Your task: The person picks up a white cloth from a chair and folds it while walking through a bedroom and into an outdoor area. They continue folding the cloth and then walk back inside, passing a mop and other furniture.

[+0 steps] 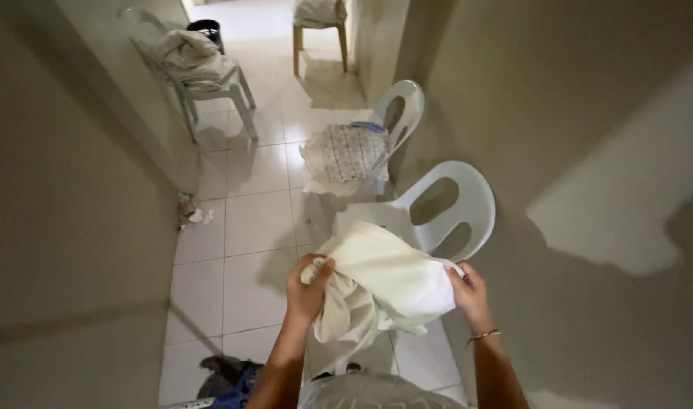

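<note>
In a narrow tiled hallway [240, 227], the left hand [307, 291] and right hand [469, 294] had their fingers clenched on a cream cloth [384, 276], spreading it above a white plastic chair [445, 208].

The cream cloth [384, 276] looks soft, matt and creased, bunched in the left hand [307, 291] and the right hand [469, 294]. Just behind it the white chair [456, 208] is smooth, slightly glossy plastic. Beyond that chair, a checked fabric [345, 155] looks thin and woven. The floor tiles [244, 220] are glossy, reflective ceramic.
</note>
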